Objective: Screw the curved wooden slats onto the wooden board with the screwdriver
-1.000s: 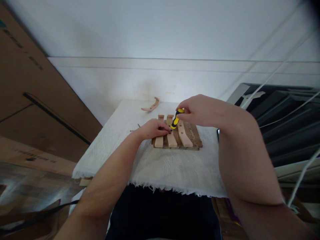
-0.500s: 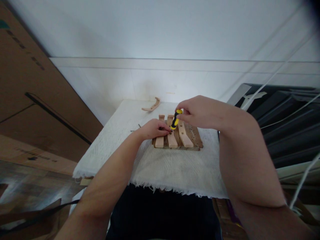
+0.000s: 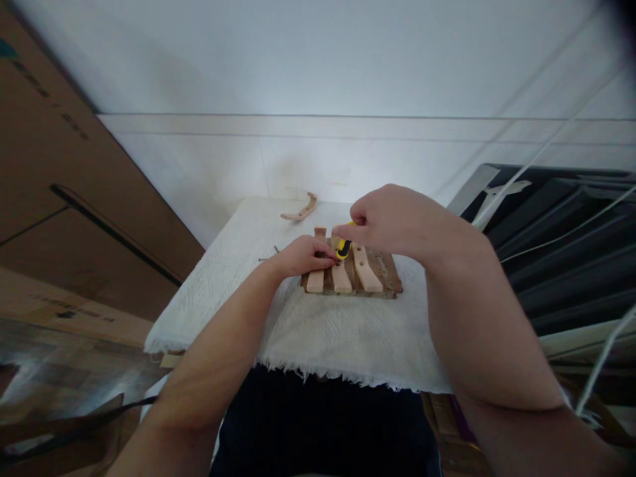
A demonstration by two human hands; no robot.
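Observation:
My right hand (image 3: 390, 222) is closed around the handle of a yellow and black screwdriver (image 3: 343, 249), which tilts down toward the middle wooden hook piece (image 3: 342, 281). The fingertips of my left hand (image 3: 302, 256) are pinched at the screwdriver's lower end; what lies between them is hidden. My left hand also covers part of the left wooden hook piece (image 3: 315, 283). A right wooden hook piece (image 3: 368, 273), with holes in it, lies beside the middle one. All three rest on a worn brown board (image 3: 389, 270).
A loose curved wooden piece (image 3: 302, 213) lies near the wall. Thin metal screws (image 3: 267, 258) are left of my left hand. A fringed white cloth (image 3: 348, 338) covers the table. Cardboard (image 3: 99, 199) stands on the left, dark slatted panels (image 3: 571, 245) on the right.
My right hand has shifted slightly left and its fingers have turned over the screwdriver handle, now hiding most of its top. The left hand stays at about the same spot.

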